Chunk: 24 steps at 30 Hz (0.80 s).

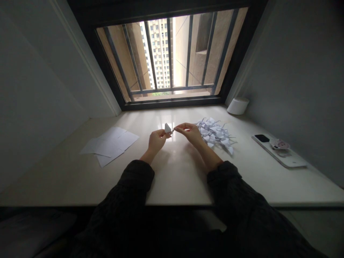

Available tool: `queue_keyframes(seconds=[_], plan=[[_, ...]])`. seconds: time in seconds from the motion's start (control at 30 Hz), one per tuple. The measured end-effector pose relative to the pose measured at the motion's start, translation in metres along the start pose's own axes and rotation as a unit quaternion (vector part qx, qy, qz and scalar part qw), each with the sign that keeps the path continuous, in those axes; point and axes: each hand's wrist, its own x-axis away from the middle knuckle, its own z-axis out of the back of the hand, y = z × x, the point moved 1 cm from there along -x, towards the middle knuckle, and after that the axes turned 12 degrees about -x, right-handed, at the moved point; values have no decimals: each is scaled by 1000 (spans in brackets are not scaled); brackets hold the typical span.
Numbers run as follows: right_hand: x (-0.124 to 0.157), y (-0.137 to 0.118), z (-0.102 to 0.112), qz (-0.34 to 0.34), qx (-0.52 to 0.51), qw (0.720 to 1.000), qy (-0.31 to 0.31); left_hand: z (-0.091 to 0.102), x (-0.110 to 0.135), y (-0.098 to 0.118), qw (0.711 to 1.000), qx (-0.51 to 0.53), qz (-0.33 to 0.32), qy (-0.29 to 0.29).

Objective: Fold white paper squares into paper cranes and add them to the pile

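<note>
Over the middle of the pale sill, a small folded white paper crane (167, 128) is held between my two hands. My left hand (157, 139) is closed on its body, with the folded wings pointing up above the thumb. The thumb and fingers of my right hand (190, 132) pinch a thin pointed end of the same crane. A heap of finished paper cranes (215, 132) lies just to the right, partly behind my right wrist. Some white paper sheets (114, 143) lie overlapping to the left.
On the right of the sill (177, 182) lies a white phone (279, 152) with a round grip on its back. A white cylindrical object (238, 106) sits in the far right corner. The barred window (172, 57) closes off the back, with walls on both sides.
</note>
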Motion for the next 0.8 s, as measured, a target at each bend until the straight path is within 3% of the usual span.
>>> queue_keyframes(seconds=[0.4, 0.8], plan=[[2, 1, 3, -23, -68, 997, 1, 0, 2, 6, 999, 21, 28, -39], [0, 8, 2, -19, -32, 999, 1, -1, 1, 1, 999, 6, 25, -34]])
